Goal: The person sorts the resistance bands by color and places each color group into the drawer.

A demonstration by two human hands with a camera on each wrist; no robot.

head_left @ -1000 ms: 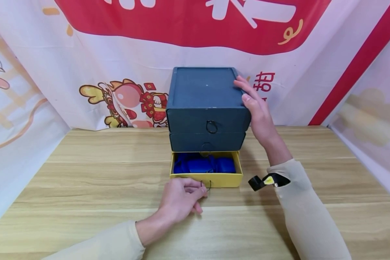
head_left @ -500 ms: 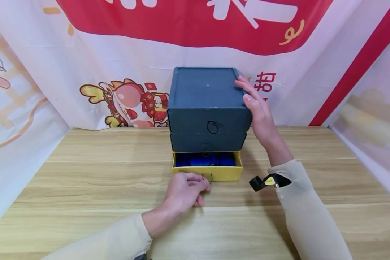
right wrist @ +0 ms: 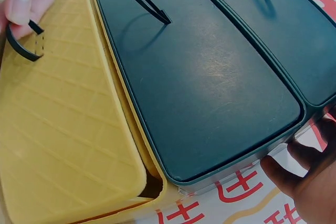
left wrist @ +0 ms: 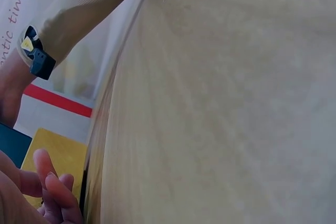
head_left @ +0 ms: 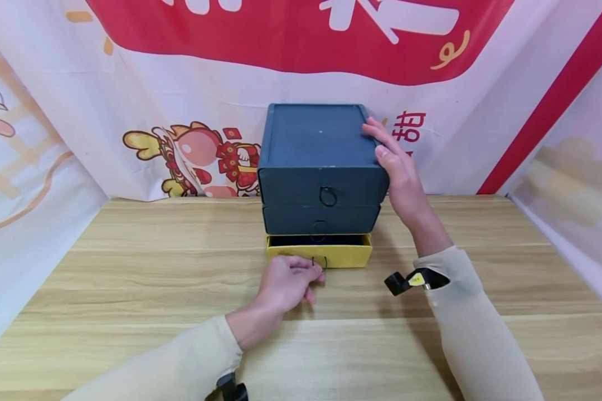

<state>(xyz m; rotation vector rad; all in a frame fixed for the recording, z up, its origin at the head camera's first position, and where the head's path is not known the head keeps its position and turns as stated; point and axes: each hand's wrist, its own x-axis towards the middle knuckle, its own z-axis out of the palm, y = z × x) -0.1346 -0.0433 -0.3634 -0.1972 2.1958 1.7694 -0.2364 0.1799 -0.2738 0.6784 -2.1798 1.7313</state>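
My left hand point(head_left: 287, 283) pinches the black loop handle point(right wrist: 19, 50) on the front of a yellow drawer point(head_left: 348, 256). The drawer stands partly pulled out at the bottom of a stack; whatever lies inside is in shadow. Above it sit two dark blue drawer units point(head_left: 301, 186), both shut, each with its own black loop. My right hand point(head_left: 401, 175) rests against the upper right side of the stack, fingers extended along the top edge. In the right wrist view the yellow front shows a quilted diamond pattern, and the right hand's fingertips point(right wrist: 273, 174) touch the blue side.
The stack stands on a wood-grain table point(head_left: 170, 278), close to a white and red printed curtain point(head_left: 205, 94) at the back. More printed cloth point(head_left: 572, 184) hangs on the right. Black camera mounts point(head_left: 416, 278) sit on the wrists.
My left hand has moved forward with the yellow drawer, which has slid further in. The bright blue things inside it have passed out of sight. My right hand has kept its place.
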